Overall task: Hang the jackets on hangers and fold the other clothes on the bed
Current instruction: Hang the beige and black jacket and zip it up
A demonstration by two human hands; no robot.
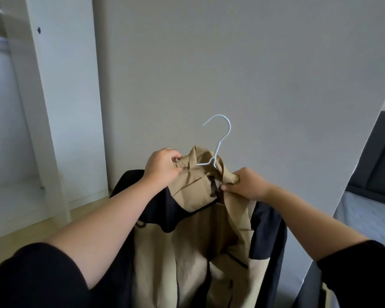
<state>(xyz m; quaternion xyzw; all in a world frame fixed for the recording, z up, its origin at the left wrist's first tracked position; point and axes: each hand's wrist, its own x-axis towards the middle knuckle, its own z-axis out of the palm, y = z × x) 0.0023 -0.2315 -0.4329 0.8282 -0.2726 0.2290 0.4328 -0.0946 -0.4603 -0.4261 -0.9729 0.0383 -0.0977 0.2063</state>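
Observation:
A tan jacket with dark navy sleeves hangs in front of me, its collar bunched around a white wire hanger whose hook sticks up above the fabric. My left hand grips the left side of the collar. My right hand pinches the right side of the collar near the dark zipper. The hanger's shoulders are hidden inside the jacket.
A white wardrobe stands open at the left, its rail barely visible at the top left. A plain grey wall is straight ahead. The bed with a grey sheet and dark headboard lies at the right edge. Light wood floor shows below the wardrobe.

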